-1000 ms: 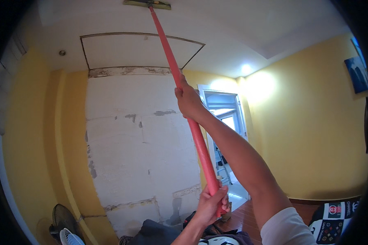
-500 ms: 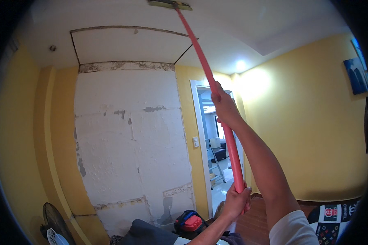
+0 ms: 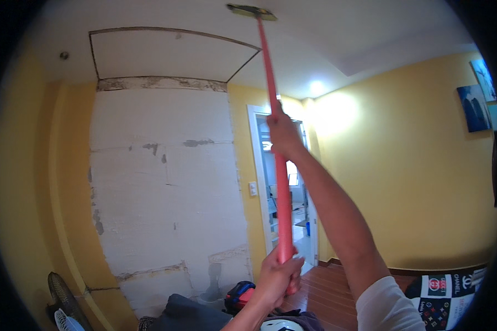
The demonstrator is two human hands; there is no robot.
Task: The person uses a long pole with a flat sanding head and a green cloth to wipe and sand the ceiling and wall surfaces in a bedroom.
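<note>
Head view: one red pole [image 3: 284, 215], held near-upright at mid-scene, its far end leaning slightly left. A flat pad [image 3: 252, 11] sits on that end, at the ceiling [image 3: 326, 33]; whether it touches, cannot tell. Right hand [image 3: 284, 135]: clamped around the pole, farther up. Left hand [image 3: 279, 276]: clamped around its near end. Far: white wall patch [image 3: 165, 165], left of the door frame [image 3: 255, 160]. Right: yellow wall [image 3: 397, 176], blue picture [image 3: 473, 108]. Near left: fan [image 3: 66, 300]. Near right: patterned cloth [image 3: 444, 298].
</note>
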